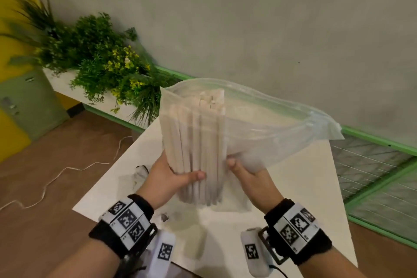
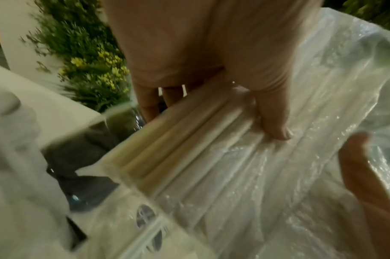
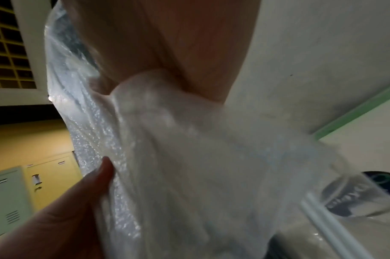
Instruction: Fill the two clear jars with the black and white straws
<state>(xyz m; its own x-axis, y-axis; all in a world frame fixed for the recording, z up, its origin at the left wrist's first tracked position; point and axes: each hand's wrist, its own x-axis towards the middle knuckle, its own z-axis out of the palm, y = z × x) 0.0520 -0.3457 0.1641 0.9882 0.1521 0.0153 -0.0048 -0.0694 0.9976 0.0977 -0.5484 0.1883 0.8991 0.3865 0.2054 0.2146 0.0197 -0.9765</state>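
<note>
At the far left of the head view I see a green cabinet point(image 1: 27, 101) against the yellow wall, and a white cord point(image 1: 67, 171) lying on the brown floor in the lower left. Above it, in the upper left, stand green plants point(image 1: 99, 61) with small yellow flowers.

Moving toward the centre, my left hand point(image 1: 167, 178) grips the straws point(image 1: 198, 146) through the clear bag point(image 1: 270, 119): the thumb presses across the front of the bundle and the other fingers curl behind it. The straws are pale (I see only white ones here, no black) and stand nearly upright inside the bag, above the white table point(image 1: 293, 187). In the left wrist view the thumb point(image 2: 276, 119) lies on the plastic over the straws, and in the lower left of that frame some glass, perhaps a jar point(image 2: 89, 143), shows below the bundle; it is too blurred to tell more.

Just right of the bundle, my right hand point(image 1: 250, 178) pinches a gathered fold of the bag, the thumb pointing up beside the straws. The bag mouth is open and spreads toward the upper right of the frame. In the right wrist view the crumpled plastic fills the centre and the thumb point(image 3: 101, 173) touches it at lower left.

At the far right of the head view a wire grid in a green frame point(image 1: 379, 165) lies beside the table.
</note>
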